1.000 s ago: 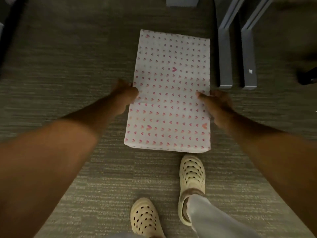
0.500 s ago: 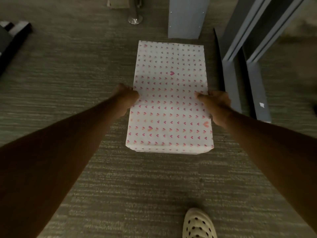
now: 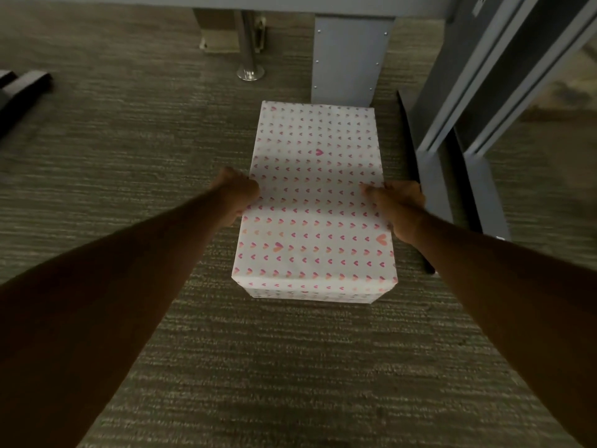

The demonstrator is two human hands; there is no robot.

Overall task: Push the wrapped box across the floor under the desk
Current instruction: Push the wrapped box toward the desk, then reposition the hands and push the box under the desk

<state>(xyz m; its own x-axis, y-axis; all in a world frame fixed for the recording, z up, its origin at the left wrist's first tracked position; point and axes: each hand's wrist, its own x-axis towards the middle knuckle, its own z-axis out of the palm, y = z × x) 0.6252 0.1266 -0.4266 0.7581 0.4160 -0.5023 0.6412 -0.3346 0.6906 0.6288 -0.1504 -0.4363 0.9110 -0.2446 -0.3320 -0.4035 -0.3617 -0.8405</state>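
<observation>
I have both hands clamped on the long sides of the wrapped box (image 3: 315,202), my left hand (image 3: 237,194) pressed to its left edge and my right hand (image 3: 399,202) to its right edge, thumbs over the top paper, roughly at mid-length. The box lies flat on the carpeted floor (image 3: 129,150), stretching away from my hands, with its far end just short of the grey desk leg panel (image 3: 347,59) ahead.

To push well, I judge I should keep even pressure from both hands so the box slides straight and does not swivel, and keep it low so the paper drags without tearing on the carpet. It would help to shift my hands to the near end once the far end passes under the tabletop edge (image 3: 226,0).

The panel straight beyond the box is the main obstacle: it looks set to meet the far end, so I would probably steer a little to the left of my hands, where the floor is open. A metal post with a round foot (image 3: 250,71) stands farther left of that panel. Just beside my right hand runs a dark strip (image 3: 412,156) and a grey frame (image 3: 433,176), leaving little room on that side. Well off to my left lie dark objects (image 3: 22,88) I cannot identify.
</observation>
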